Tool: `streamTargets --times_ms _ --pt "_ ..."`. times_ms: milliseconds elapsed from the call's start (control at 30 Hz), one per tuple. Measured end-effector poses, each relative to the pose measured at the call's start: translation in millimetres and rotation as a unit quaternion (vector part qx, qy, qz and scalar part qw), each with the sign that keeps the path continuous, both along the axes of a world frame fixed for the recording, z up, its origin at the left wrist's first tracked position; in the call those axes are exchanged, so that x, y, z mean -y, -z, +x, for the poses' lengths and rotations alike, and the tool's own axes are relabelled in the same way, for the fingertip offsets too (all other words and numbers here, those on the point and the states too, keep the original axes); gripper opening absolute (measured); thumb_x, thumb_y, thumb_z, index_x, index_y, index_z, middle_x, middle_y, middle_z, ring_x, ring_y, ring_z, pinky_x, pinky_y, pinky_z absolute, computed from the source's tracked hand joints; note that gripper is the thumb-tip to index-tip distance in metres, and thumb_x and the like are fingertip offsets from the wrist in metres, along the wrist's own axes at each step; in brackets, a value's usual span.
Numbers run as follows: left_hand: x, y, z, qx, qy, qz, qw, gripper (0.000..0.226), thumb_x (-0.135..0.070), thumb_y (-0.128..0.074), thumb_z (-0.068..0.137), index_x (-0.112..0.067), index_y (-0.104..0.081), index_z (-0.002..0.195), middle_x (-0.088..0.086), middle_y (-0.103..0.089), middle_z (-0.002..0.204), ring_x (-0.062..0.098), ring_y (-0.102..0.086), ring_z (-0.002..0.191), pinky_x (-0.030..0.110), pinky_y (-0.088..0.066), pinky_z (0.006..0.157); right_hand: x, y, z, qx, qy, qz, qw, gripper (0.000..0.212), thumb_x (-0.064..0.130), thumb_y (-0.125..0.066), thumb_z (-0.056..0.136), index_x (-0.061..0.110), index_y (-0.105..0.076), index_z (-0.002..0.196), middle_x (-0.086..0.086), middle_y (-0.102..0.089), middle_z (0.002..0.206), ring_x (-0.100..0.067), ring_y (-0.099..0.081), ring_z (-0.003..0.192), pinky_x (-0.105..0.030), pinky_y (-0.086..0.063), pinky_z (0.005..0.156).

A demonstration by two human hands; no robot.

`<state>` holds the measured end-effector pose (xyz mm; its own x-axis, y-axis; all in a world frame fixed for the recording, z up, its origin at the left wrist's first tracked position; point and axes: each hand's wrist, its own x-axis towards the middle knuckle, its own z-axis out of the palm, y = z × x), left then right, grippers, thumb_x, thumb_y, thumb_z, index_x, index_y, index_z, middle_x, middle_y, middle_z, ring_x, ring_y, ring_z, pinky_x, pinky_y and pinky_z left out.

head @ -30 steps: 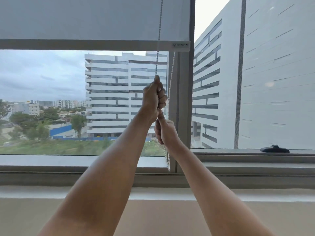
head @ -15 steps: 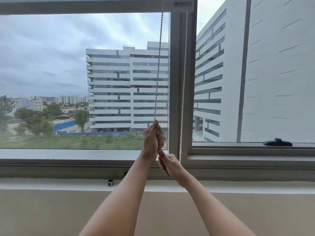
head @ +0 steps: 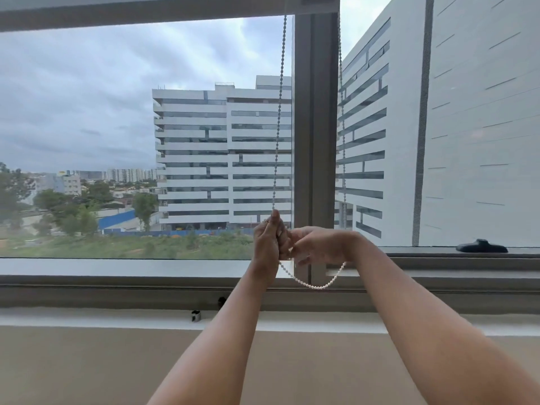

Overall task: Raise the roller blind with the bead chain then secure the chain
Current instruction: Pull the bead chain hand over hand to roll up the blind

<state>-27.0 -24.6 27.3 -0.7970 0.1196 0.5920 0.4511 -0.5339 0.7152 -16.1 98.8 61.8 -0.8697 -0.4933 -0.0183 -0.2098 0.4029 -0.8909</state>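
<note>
- Outside, grey cloud and white office blocks fill the glass. Up top, the pale grey roller blind (head: 146, 13) shows only its bottom bar at the picture's upper edge, so by my reckoning the raising is about done.
- Now the white plastic bead chain (head: 277, 127): one strand drops taut just left of the grey window mullion (head: 315, 112), and the other runs down its right side. The slack loop sags below both hands, in front of the frame.
- The left hand (head: 267, 241) is fisted round the front strand, thumb uppermost.
- The right hand (head: 318, 244) is turned sideways, touching the left, with its fingers curled in. It looks to be pinching the chain just under the left fist.
- As for handling, I'd call it light, limp and slippery. The beads give purchase, so pinch between beads, close to the loop.
- Below is a grey sill ledge (head: 117, 287) above a beige wall (head: 87, 369). A small black-and-white fitting (head: 195, 315) sits there, possibly the chain's anchor, though it is too small to tell.
- A black window handle (head: 482, 247) lies well to the right.
</note>
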Motion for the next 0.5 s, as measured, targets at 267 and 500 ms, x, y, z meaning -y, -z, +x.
streamTargets --times_ms 267,500 --pt "-14 0 20 0.020 0.042 -0.014 0.999 0.045 -0.027 -0.029 0.099 -0.015 -0.027 0.056 -0.012 -0.025 0.032 0.000 -0.017 0.027 0.006 -0.015 0.031 35 -92 31 -0.129 0.047 -0.343 0.929 0.038 0.041 -0.035 0.096 0.013 -0.060 0.090 0.002 -0.060 0.066 -0.011 -0.057 0.061 -0.024 -0.048 0.058" --pt "-17 3 24 0.018 0.131 -0.088 0.987 0.043 -0.041 -0.039 0.093 -0.019 -0.050 0.057 -0.010 -0.039 0.041 0.003 -0.031 0.038 0.017 -0.025 0.043 56 -82 29 -0.245 0.170 -0.416 0.859 0.053 0.046 -0.034 0.095 0.020 -0.033 0.049 0.009 -0.031 0.035 -0.005 -0.021 0.029 -0.017 -0.017 0.030"
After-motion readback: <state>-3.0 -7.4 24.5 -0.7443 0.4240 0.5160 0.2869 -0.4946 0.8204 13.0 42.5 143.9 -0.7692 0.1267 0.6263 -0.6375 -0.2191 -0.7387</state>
